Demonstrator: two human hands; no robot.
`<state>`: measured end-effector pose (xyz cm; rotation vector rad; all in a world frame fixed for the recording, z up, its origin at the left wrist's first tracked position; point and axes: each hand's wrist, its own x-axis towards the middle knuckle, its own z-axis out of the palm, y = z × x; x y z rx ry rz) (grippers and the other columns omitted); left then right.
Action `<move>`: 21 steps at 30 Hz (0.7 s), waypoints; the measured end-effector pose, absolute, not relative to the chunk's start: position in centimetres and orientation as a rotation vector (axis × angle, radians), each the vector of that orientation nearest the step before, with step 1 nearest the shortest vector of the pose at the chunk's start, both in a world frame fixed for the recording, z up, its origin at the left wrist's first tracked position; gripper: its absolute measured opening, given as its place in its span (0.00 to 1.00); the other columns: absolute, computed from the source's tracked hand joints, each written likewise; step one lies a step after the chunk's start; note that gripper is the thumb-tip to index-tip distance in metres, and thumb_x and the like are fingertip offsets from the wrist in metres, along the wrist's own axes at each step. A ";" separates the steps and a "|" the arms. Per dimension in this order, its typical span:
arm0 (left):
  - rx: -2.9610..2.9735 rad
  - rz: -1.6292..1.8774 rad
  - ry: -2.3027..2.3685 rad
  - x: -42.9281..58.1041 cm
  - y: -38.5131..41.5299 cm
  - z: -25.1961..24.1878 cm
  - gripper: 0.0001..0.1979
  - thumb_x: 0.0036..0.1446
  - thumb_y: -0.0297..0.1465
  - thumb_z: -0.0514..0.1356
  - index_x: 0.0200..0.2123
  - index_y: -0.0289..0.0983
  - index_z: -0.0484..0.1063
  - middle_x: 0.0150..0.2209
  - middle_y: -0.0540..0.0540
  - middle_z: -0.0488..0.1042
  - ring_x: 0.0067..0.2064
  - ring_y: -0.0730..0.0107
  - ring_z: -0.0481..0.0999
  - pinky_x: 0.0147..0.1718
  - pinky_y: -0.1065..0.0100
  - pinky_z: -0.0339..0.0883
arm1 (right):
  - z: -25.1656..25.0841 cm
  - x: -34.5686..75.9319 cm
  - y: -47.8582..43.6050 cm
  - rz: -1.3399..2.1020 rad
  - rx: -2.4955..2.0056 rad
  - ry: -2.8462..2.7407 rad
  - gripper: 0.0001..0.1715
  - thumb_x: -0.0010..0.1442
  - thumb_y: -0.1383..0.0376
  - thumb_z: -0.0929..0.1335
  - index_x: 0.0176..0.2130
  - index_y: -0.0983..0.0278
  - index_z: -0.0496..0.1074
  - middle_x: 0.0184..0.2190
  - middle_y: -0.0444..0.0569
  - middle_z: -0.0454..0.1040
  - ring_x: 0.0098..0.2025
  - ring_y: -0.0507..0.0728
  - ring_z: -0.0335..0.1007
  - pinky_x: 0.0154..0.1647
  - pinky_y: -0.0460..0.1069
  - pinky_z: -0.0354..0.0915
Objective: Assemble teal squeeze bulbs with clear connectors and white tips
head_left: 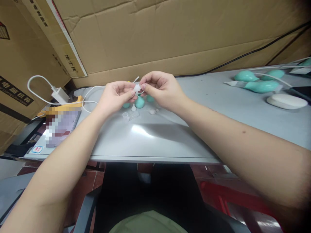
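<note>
A white, boxy charger (pixel 60 95) sits near a printed brown cardboard box (pixel 26 45); a black cable (pixel 255 51) crosses a plain tan cardboard panel (pixel 170 35).

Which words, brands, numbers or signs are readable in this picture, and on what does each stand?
"电脑机箱": black band on the left cardboard box.
Smaller print on it: too small.
Pale strip beside it: characters too blurred to quote surely.
Small label on the table: too blurred.
Lilac flat object: pixelated, unreadable.
White piece in the left hand and right hand: no readable text.
</note>
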<state>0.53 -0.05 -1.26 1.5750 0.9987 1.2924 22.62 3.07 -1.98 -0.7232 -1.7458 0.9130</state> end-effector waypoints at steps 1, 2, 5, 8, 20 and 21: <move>1.586 1.278 1.006 0.6 -0.1 -1.3 0.11 0.64 0.26 0.82 0.49 0.34 0.90 0.44 0.41 0.94 0.39 0.67 0.94 0.46 0.66 0.92 | -2.0 22.6 3.1 0.912 -0.731 -1.754 0.09 0.72 0.63 0.80 0.43 0.56 0.78 0.46 0.50 0.87 0.52 0.62 0.87 0.57 0.57 0.87; 1.600 1.262 1.017 0.6 -0.1 -1.3 0.11 0.65 0.26 0.82 0.48 0.34 0.90 0.43 0.41 0.94 0.40 0.67 0.93 0.46 0.66 0.92 | -2.0 22.7 3.1 0.912 -0.735 -1.759 0.09 0.73 0.62 0.80 0.43 0.56 0.78 0.47 0.50 0.87 0.52 0.62 0.87 0.57 0.56 0.87; 1.649 1.235 1.051 0.7 0.0 -1.3 0.08 0.66 0.28 0.81 0.45 0.34 0.90 0.41 0.42 0.93 0.40 0.65 0.93 0.46 0.66 0.91 | -2.0 22.8 3.2 0.948 -0.723 -1.773 0.10 0.73 0.59 0.80 0.45 0.55 0.77 0.48 0.49 0.87 0.51 0.61 0.87 0.55 0.55 0.86; 1.680 1.256 1.065 0.7 0.1 -1.3 0.06 0.66 0.27 0.80 0.44 0.36 0.90 0.39 0.44 0.93 0.39 0.65 0.92 0.44 0.66 0.90 | -2.0 22.9 3.3 1.060 -0.695 -1.754 0.11 0.72 0.59 0.81 0.44 0.55 0.78 0.46 0.48 0.87 0.50 0.61 0.89 0.54 0.55 0.87; 1.803 1.315 1.042 0.5 0.0 -1.4 0.03 0.66 0.27 0.77 0.43 0.36 0.92 0.43 0.43 0.94 0.39 0.66 0.91 0.44 0.66 0.88 | -1.3 22.9 3.0 1.218 -0.688 -1.573 0.15 0.63 0.65 0.89 0.36 0.58 0.84 0.36 0.47 0.88 0.43 0.59 0.90 0.52 0.54 0.90; 1.811 1.311 1.060 0.5 0.0 -1.3 0.03 0.66 0.28 0.78 0.43 0.36 0.92 0.43 0.43 0.94 0.39 0.65 0.91 0.44 0.65 0.89 | -1.3 23.0 3.0 1.214 -0.685 -1.579 0.15 0.63 0.66 0.89 0.36 0.59 0.84 0.36 0.47 0.87 0.42 0.58 0.89 0.52 0.53 0.89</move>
